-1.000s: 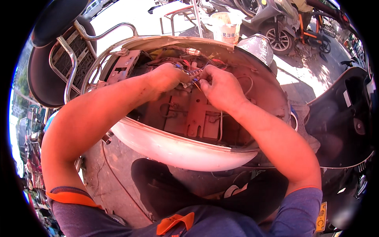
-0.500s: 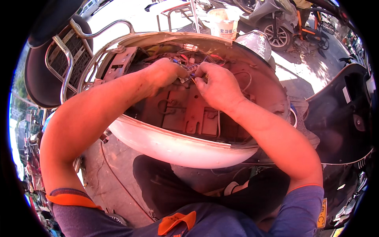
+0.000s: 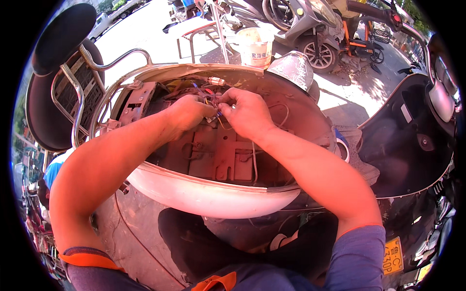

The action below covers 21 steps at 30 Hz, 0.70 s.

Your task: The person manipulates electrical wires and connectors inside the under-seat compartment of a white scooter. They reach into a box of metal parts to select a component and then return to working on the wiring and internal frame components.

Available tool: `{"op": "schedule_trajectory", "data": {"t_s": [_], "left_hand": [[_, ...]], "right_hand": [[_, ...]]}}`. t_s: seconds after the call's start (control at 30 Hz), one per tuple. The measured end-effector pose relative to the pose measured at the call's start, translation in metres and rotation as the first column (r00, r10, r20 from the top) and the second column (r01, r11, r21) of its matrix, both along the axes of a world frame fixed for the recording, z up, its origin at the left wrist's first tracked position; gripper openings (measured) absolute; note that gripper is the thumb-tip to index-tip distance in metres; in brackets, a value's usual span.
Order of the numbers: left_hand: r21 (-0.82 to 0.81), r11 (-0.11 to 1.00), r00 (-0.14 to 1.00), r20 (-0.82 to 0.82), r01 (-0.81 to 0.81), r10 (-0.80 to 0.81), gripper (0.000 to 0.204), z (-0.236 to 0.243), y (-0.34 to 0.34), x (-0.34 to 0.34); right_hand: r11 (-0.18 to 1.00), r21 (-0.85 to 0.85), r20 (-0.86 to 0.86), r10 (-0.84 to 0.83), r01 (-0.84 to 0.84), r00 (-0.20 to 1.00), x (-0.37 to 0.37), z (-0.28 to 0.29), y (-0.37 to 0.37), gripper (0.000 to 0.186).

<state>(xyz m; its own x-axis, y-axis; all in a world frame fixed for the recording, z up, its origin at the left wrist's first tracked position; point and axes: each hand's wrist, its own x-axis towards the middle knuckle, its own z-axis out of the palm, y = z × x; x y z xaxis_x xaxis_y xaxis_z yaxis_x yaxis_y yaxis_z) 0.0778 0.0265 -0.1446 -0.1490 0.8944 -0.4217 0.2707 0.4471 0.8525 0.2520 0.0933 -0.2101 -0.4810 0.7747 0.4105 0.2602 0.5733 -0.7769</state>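
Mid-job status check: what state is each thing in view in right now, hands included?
Left hand: fingers closed on the wires.
Right hand: fingertips pinched on the same wires.
Those wires: exposed, bunched between the hands.
Scooter body: open on top, inside exposed.
White connector: uncovered; cannot tell if plugged in.
Bucket: upright.
Grey scooter: standing upright.

Harsh sunlight; pavement (image 3: 145, 36) blown white; hard shadows; reddish cast; edges bowed.

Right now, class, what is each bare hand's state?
Left hand: closed, holding thin multicoloured plastic-coated wires.
Right hand: closed, pinching at the same wires; exact strand cannot be told.
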Motion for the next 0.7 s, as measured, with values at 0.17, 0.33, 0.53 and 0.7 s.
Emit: {"op": "schedule_trajectory", "data": {"t_s": [0.17,0.33,0.53,0.7], "left_hand": [[-0.036,0.999,0.999,0.04,0.018,-0.016,0.016,0.0,-0.006,-0.008],[-0.042,0.999,1.0,0.005,-0.011,0.011,0.015,0.004,-0.006,-0.001],[-0.049,0.999,1.0,0.01,0.003,-0.002,0.016,0.011,-0.008,0.004],[-0.056,0.998,1.0,0.002,-0.011,0.011,0.016,0.014,-0.008,0.006]], "right_hand": [[0.996,0.086,0.003,-0.018,0.017,1.0,-0.01,0.0,0.0,0.013],[0.999,-0.019,0.016,0.045,-0.044,0.999,-0.004,0.003,0.001,0.012],[0.999,0.017,0.023,0.041,-0.041,0.999,-0.003,-0.001,0.001,0.012],[1.0,0.027,-0.004,0.016,-0.016,1.0,-0.007,-0.006,0.001,0.014]]}}
